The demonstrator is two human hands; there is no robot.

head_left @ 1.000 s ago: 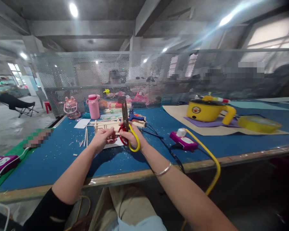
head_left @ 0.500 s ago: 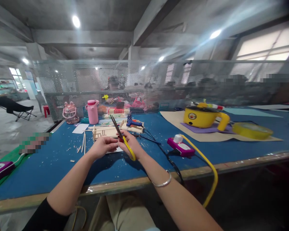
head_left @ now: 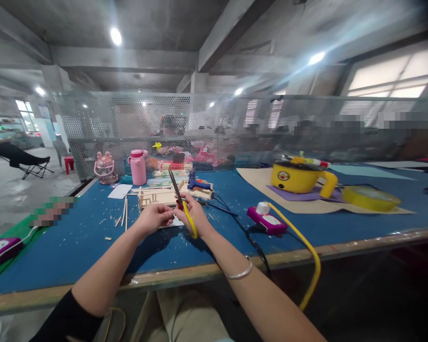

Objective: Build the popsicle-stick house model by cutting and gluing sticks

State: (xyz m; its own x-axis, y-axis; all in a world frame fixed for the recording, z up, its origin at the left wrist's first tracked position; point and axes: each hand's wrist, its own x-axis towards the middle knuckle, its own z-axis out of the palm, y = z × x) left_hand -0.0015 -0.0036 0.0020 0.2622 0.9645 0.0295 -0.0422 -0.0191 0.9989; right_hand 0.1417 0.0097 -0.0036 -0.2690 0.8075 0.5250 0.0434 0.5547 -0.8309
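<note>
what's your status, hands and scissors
Right hand shut on scissors, blades pointing up. Left hand pinched beside the handles, contents too small to tell. Stick frame lies just behind.

Scissors (head_left: 177, 195) — one; pink bottles (head_left: 138, 167) (head_left: 105, 168) — two; yellow pot (head_left: 294, 176) — one

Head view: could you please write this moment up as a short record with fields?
Right hand: grips the scissors by the handles, blades pointing up and away
Left hand: fingers curled beside the handles; any held piece is too small to tell
Surface: blue table, scattered with small wood bits
Behind the hands: stick frame, glue gun, pink bottle
To the right: purple power strip, yellow pot
</note>
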